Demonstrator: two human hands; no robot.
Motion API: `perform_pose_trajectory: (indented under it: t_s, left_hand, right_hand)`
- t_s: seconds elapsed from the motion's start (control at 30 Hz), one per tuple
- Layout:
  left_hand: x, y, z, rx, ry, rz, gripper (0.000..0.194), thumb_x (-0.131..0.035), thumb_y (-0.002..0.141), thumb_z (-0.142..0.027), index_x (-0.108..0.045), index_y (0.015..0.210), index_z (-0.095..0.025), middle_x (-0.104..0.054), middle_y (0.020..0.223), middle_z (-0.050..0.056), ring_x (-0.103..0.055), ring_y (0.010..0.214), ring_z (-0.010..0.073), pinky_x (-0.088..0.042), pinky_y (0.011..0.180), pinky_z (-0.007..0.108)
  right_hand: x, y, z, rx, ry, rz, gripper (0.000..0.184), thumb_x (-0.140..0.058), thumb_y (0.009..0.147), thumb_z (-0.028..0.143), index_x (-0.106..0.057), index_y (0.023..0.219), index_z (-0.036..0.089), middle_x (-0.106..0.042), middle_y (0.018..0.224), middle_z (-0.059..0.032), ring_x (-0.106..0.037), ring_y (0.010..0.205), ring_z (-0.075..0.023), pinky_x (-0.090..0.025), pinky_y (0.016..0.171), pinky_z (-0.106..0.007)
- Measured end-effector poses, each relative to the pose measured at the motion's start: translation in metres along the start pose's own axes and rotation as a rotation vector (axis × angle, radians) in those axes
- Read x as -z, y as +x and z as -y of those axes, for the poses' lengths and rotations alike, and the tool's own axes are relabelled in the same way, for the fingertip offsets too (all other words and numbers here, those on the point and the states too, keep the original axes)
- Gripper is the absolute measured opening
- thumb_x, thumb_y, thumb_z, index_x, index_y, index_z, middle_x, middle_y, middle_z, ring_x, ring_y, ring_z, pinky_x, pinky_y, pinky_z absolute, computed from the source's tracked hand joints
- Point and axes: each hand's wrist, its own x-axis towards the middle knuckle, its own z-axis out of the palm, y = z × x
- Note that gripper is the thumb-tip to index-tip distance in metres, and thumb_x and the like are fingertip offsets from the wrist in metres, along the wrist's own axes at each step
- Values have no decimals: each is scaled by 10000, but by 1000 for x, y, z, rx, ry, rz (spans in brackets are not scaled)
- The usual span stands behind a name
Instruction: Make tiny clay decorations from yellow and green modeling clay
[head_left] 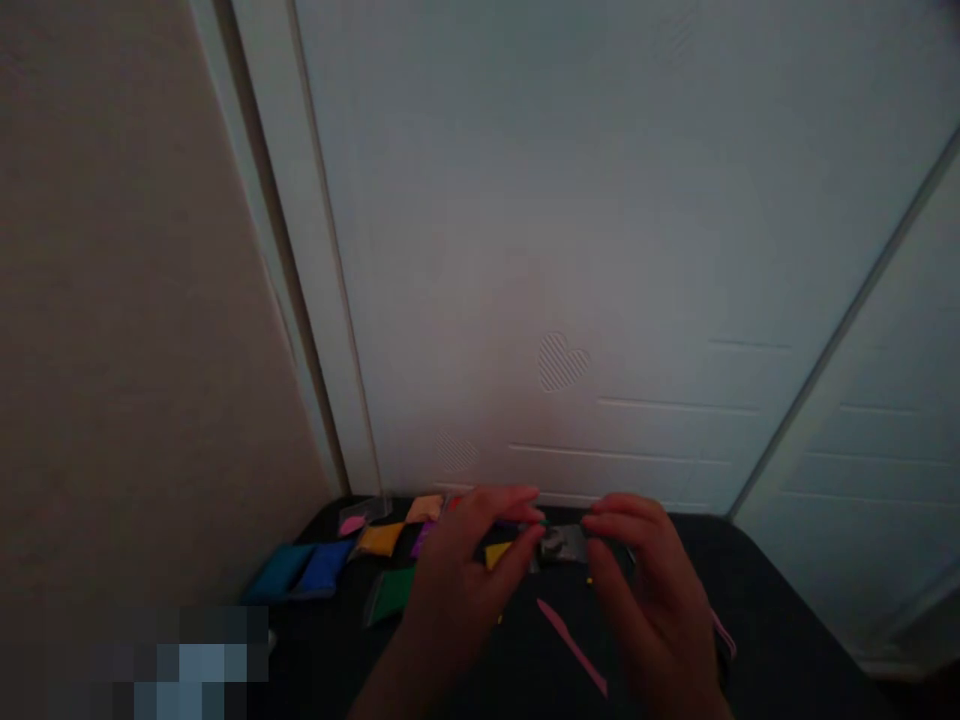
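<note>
My left hand (472,570) is raised over the dark table, thumb and fingertips brought together. A tiny green piece (546,522) shows at those fingertips; its shape is too small to make out. Across a small gap, my right hand (652,590) is held with its fingers apart from the thumb, and nothing shows in it. Behind the gap lies a grey packet (566,543), and a yellow packet (496,554) is partly hidden by my left hand. On the table between my hands lies a pink plastic modelling knife (574,645).
Coloured packets, including teal (279,572), blue (322,570), orange (379,540), peach (425,508) and green (391,594), lie to the left. A tiny yellow bit (589,581) is near my right hand. A white panelled surface (525,250) rises behind the table.
</note>
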Motion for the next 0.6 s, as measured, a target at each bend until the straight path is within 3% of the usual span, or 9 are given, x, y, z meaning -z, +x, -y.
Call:
perform_pose_trajectory:
  t_s: [0.23,0.6]
  left_hand:
    - [5,-12,-6,-357,141,-53,334,-573,704,-98,-486,1004,-216,-622,845,1,-569,806,125,-471,673,222]
    - [12,-16,-11,-451,287,35,297,-550,733,-98,-545,1019,-177,-613,863,3,-521,828,108,-440,760,201]
  right_hand:
    - [12,-2,9,170,-167,104,228,-534,709,101,-526,920,187,-480,953,-47,-492,852,-135,-445,665,-257]
    - [6,-4,9,208,-259,149,275,-614,657,105,-564,907,210,-508,912,-39,-475,791,-157,-418,640,-323]
